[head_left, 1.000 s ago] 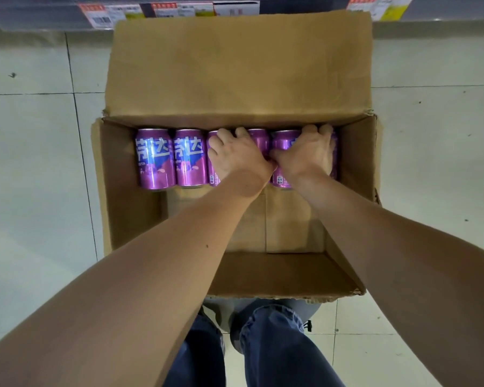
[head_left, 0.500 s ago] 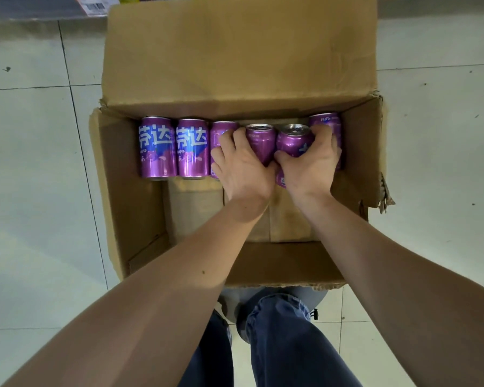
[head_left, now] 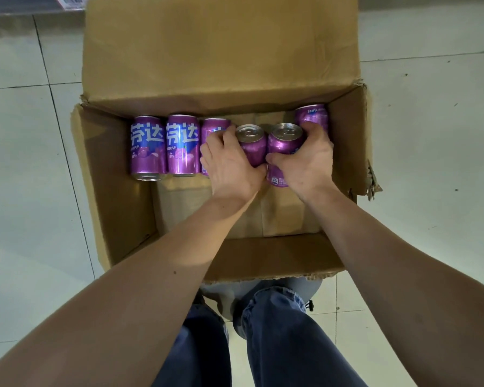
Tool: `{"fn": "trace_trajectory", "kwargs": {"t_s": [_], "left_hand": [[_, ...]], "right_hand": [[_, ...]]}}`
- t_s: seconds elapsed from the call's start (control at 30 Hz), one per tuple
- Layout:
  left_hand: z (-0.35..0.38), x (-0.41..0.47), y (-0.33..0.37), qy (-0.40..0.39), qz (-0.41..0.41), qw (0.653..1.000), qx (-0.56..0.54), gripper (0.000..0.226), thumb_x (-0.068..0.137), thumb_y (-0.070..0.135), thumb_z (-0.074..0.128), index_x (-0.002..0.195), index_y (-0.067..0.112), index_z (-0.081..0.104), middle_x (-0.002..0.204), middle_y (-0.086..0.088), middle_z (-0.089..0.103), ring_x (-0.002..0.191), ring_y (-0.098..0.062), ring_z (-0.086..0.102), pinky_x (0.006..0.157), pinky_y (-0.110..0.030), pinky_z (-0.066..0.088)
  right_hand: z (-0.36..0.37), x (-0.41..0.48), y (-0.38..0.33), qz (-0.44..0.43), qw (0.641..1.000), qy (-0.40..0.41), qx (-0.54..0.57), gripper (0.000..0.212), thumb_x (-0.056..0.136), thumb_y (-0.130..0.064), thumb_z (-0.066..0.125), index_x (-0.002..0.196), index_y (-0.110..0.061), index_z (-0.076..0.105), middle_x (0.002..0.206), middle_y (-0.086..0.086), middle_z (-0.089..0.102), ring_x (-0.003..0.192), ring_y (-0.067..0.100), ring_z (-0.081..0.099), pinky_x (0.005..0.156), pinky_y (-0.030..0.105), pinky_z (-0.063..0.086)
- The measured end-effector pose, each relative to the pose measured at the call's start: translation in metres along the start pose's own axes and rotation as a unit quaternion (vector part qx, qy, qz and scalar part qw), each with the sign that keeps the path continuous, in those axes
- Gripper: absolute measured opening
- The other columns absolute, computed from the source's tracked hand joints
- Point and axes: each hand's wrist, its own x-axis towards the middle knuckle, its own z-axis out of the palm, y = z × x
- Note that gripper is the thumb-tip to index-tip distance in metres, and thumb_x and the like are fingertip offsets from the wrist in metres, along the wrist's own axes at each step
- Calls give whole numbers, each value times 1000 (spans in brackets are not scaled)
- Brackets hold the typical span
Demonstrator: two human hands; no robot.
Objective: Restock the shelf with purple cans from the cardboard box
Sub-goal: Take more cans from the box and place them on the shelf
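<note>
Noted left hand (head_left: 232,166) curled round purple can A (head_left: 251,148), fingers over the far side, thumb on the near side. Noted right hand (head_left: 305,160) curled the same way round purple can B (head_left: 283,146). Found A and B touching each other, tops tipped toward the camera, standing nearer than the row along the far wall of the cardboard box (head_left: 109,177). Judged the pairing deliberate: done to brace one can against the other and to take both out in a single lift. Cannot tell whether either is clear of the box bottom.

Counted four other purple cans in the row: left-end can (head_left: 147,148), second can (head_left: 182,145), third can (head_left: 214,129) partly hidden behind the left fingers, and right-end can (head_left: 312,115) just behind the right fingertips. Judged both neighbours at risk of a knock on the way up.

Logged the far flap (head_left: 221,51) standing upright on the side toward the shelf edge (head_left: 70,0), of which only a labelled strip shows at top left. Expected to need a lift over or round that flap. Logged tiled floor (head_left: 25,163) under the box and legs in jeans (head_left: 263,331) just beyond the near wall.
</note>
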Motion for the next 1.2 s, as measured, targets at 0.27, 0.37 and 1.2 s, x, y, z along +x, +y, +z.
{"fn": "trace_trajectory", "kwargs": {"t_s": [0.27, 0.37, 1.2], "left_hand": [[-27, -7, 5, -15, 6, 999, -51, 84, 60, 39, 96, 130, 22, 54, 131, -5, 53, 123, -29, 45, 106, -36, 33], [-54, -18, 13, -19, 22, 992, -126, 72, 61, 28, 94, 116, 30, 47, 112, 6, 63, 116, -27, 56, 102, -46, 45], [-607, -245, 153, 57, 193, 956, -215, 79, 61, 27, 96, 127, 29, 52, 103, 16, 66, 90, 5, 66, 83, -20, 53]], "right_hand": [[-28, -16, -16, -31, 998, -38, 27, 80, 63, -26, 93, 134, -25, 56, 130, 2, 53, 116, 19, 55, 102, 33, 49], [-45, -32, -32, -36, 997, -50, 49, 78, 64, -23, 92, 133, -24, 56, 128, 3, 54, 111, 17, 58, 99, 29, 50], [-334, -409, -396, -215, 962, -14, 169, 81, 66, -17, 92, 138, -17, 56, 116, -4, 67, 105, 14, 65, 99, 32, 52]]}}
